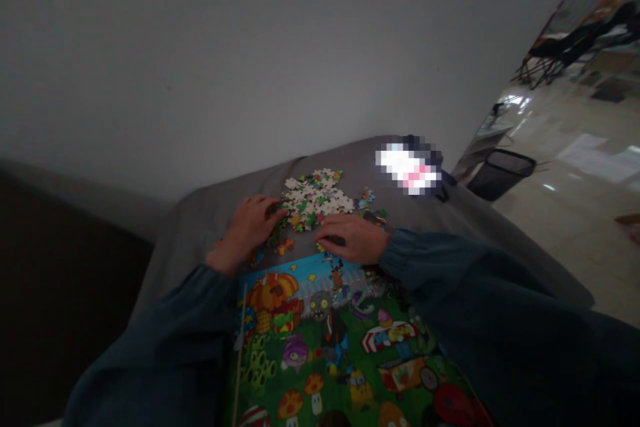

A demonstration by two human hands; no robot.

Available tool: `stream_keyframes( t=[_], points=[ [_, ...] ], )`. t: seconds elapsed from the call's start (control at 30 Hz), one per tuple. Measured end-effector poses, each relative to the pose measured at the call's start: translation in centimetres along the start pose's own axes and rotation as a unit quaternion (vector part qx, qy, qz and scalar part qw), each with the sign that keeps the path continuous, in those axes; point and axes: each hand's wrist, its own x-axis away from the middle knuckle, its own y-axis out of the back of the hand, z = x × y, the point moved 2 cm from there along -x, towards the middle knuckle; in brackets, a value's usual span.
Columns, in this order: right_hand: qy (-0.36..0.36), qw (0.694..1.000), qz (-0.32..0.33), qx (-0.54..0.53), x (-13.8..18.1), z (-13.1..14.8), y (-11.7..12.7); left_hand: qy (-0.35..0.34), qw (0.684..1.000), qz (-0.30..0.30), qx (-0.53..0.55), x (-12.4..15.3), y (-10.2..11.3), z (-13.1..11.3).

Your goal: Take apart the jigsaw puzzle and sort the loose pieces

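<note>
A heap of loose jigsaw puzzle pieces [320, 200] lies on a grey cloth, many with their pale backs up. My left hand [253, 230] is at the left edge of this heap, its fingers stretched out and the thumb apart from them, touching the outer pieces. On the near side of the heap, my right hand [354, 239] has its fingertips drawn together in a pinch; what is between them is hidden. Closer to me lies a colourful cartoon picture board [340, 347] with zombies, plants and mushrooms. A few orange pieces [285, 246] lie between my hands, above the board.
The grey cloth [215, 203] covers the surface up to a pale wall [250, 67]. A bright, pixelated object [407, 167] lies at the far right corner. Beyond the right edge are a dark bin-like container [503, 173] and a shiny tiled floor [575, 213].
</note>
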Motion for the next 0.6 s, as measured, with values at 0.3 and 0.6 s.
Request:
stream_keyframes(
  t=[0.3,0.6],
  points=[
    [-0.005,1.0,-0.004,0.0,0.3,-0.1,0.1,0.025,0.99,0.101,0.099,-1.3,0.0,1.4],
    [0.038,0.998,-0.041,-0.008,0.7,-0.2,0.5,0.065,0.996,0.05,-0.018,-1.2,3.3,4.5]
  ],
)
